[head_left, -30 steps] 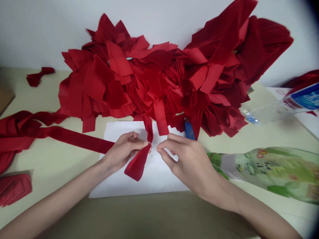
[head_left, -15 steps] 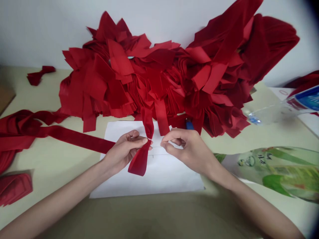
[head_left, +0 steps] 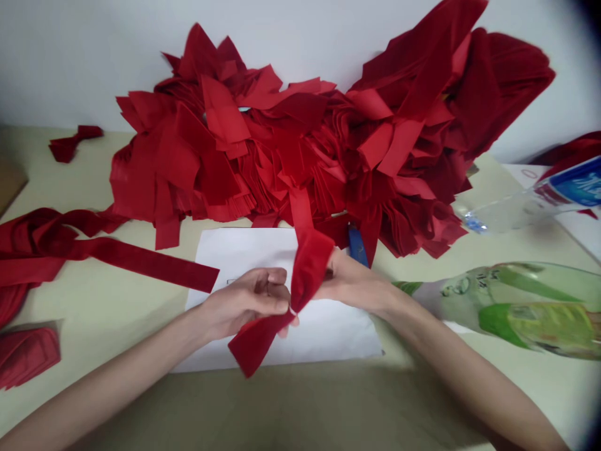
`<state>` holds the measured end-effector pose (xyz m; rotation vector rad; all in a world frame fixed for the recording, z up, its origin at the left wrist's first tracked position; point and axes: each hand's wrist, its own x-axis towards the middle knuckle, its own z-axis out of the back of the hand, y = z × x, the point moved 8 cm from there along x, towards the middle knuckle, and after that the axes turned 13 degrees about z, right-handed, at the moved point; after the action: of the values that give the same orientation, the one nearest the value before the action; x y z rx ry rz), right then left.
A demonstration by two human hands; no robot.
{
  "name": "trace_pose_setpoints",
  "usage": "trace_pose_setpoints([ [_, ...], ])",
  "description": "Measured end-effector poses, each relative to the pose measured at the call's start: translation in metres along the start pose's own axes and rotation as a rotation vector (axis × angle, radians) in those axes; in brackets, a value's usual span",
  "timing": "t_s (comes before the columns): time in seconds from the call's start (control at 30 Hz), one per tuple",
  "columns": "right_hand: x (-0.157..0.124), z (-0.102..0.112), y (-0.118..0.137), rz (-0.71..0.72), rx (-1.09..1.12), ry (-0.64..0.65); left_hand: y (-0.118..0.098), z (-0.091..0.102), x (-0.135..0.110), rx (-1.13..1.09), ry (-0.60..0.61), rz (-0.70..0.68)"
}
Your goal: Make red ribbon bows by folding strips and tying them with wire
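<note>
My left hand [head_left: 256, 304] pinches a red velvet ribbon bow [head_left: 312, 266] at its gathered middle, where a small pale spot shows. One loop of the bow spreads up and to the right; the other end points down and left. My right hand [head_left: 350, 279] is close behind the upper loop, which covers its fingers, so I cannot see what they hold. Beneath both hands lies a white sheet of paper [head_left: 328, 338] with thin drawn lines. A long red ribbon [head_left: 154, 266] ends just left of my left hand.
A big heap of cut red ribbon pieces [head_left: 282, 150] stands against the wall. A blue object [head_left: 357, 244] lies by its front edge. Two plastic bottles, one with a blue label [head_left: 580, 185] and one green [head_left: 511, 307], lie at right. Folded red ribbon [head_left: 28, 354] lies at left.
The bow has come lower and turned, its upper loop now swung right. My right hand has moved from beside the bow to behind that loop. My left hand keeps its pinch.
</note>
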<state>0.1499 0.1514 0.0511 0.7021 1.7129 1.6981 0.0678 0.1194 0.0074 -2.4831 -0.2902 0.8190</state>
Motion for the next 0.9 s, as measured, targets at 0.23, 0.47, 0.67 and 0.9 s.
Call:
trace_pose_setpoints([
  [0.23,-0.009,-0.030,0.011,0.134,-0.529,0.343,0.019,-0.003,0.001,0.471,-0.203,0.206],
  [0.47,-0.019,-0.027,0.029,0.172,-1.306,-0.034,-0.011,0.026,-0.005,0.347,-0.522,-0.055],
  [0.67,-0.024,-0.039,0.048,0.400,-1.544,-0.221,-0.023,0.032,-0.015,0.128,-0.595,-0.143],
  [0.9,-0.018,-0.011,0.039,0.286,-1.227,-0.351,-0.020,0.040,-0.012,-0.107,-0.527,-0.196],
])
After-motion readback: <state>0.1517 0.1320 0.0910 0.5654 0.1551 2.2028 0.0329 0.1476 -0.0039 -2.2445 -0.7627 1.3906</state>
